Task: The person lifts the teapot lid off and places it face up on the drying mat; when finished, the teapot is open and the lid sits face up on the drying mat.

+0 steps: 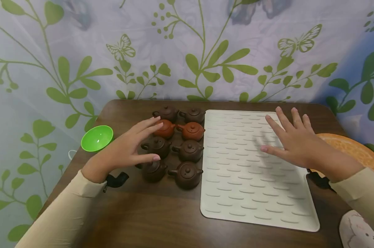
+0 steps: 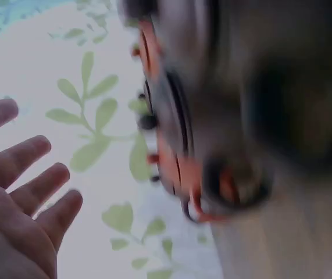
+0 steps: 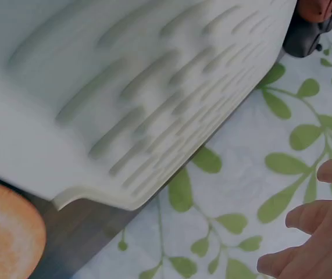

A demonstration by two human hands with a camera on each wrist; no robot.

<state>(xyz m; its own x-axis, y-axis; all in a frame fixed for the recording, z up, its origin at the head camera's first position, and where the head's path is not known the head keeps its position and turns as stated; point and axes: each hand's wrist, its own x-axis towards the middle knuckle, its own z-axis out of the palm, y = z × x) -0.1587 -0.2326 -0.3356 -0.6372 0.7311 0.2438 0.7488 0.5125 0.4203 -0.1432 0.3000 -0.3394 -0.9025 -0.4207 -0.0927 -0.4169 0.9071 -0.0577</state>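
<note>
My left hand (image 1: 126, 146) is held with fingers spread above the left side of a cluster of small teapots, holding nothing. Two columns of teapots stand on the brown table: dark brown ones such as the front teapot (image 1: 188, 175), and two reddish-orange ones, one of them the right-hand orange teapot (image 1: 192, 131). The other orange teapot (image 1: 164, 129) is partly covered by my left fingers. My right hand (image 1: 298, 143), also empty and spread, hovers over the right part of a white ridged mat (image 1: 236, 165), its shadow falling on it. In the left wrist view the teapots (image 2: 180, 116) look blurred.
A bright green bowl (image 1: 97, 138) sits at the table's left edge. Right of the mat lies an orange patterned round (image 1: 354, 151), partly behind my forearm. A pale mat with a cartoon face (image 1: 360, 229) is at the lower right. A leaf-patterned cloth (image 1: 174, 51) hangs behind the table.
</note>
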